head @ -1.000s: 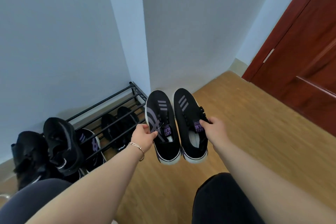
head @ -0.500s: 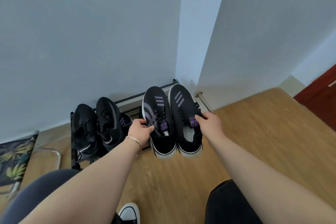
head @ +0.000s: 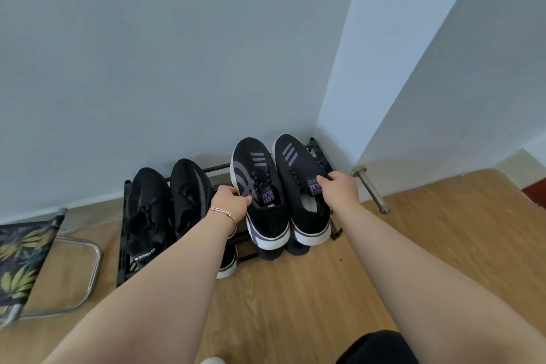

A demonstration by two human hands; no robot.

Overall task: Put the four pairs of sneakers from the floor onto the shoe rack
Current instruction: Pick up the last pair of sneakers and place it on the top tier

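A low black metal shoe rack [head: 122, 248] stands against the wall. An all-black pair of sneakers [head: 168, 204] sits on the left half of its top tier. My left hand [head: 232, 201] grips the left shoe [head: 260, 195] of a black pair with purple stripes and white soles. My right hand [head: 339, 189] grips the right shoe [head: 304, 183] of that pair. Both shoes are over the right half of the top tier, toes toward the wall. Whether they rest on the bars I cannot tell. Darker shoes [head: 292, 250] show on the lower tier underneath.
A folding stool [head: 26, 257] with a leaf-print seat and chrome frame stands left of the rack. A metal door stop [head: 370, 188] juts from the wall corner on the right. Wood floor lies in front. My dark-clad knee [head: 381, 349] is at the bottom.
My hands carried the striped pair from over the floor at the right to above the rack's right half. The view swung left, away from the red door.
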